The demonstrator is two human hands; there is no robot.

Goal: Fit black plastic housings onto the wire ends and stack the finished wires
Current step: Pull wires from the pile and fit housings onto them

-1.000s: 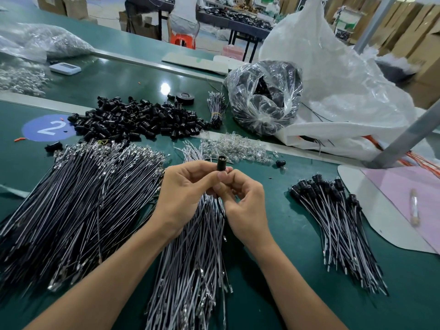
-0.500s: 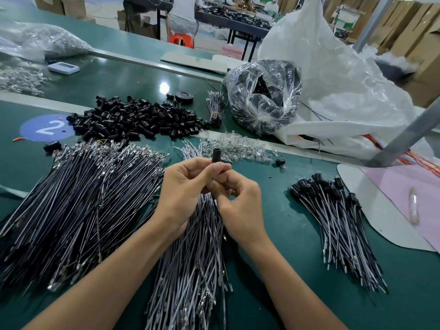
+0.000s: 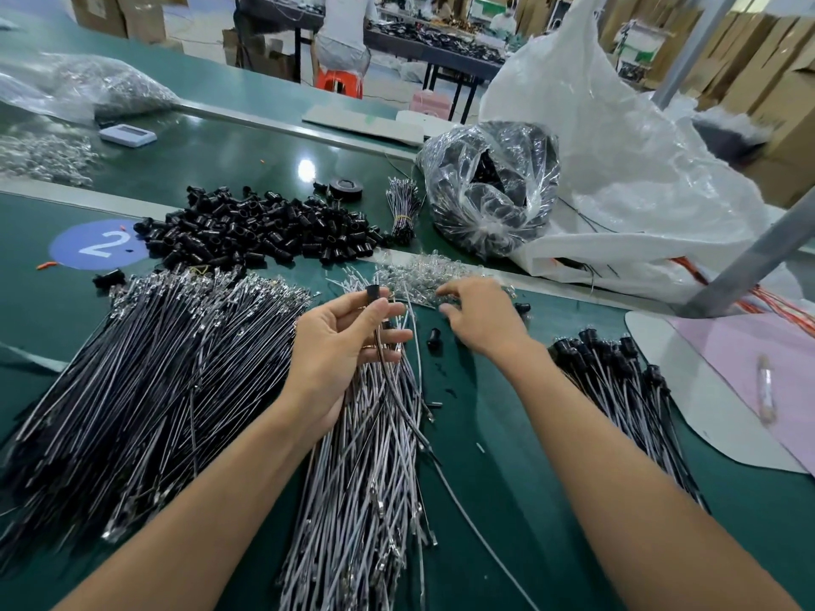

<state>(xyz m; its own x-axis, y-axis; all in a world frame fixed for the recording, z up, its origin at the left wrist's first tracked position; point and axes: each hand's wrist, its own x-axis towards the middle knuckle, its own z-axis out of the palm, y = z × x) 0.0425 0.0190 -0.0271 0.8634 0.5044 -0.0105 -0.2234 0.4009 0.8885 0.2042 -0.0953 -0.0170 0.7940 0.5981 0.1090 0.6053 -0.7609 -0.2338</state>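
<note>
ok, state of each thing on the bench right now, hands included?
left hand, grips a wire below its housing
housing, seated on that wire's end
right hand, over the clear parts, grasp hidden
loose housings, heaped, unfitted
finished wires, stacked at right, housings on
bare wires, piled at left, no housings

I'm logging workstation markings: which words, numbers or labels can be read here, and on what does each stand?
"2": white numeral on the blue round sticker stuck to the green table.
white device: its screen is too blurred to read.
cardboard boxes at the back: no print that can be read.
</note>
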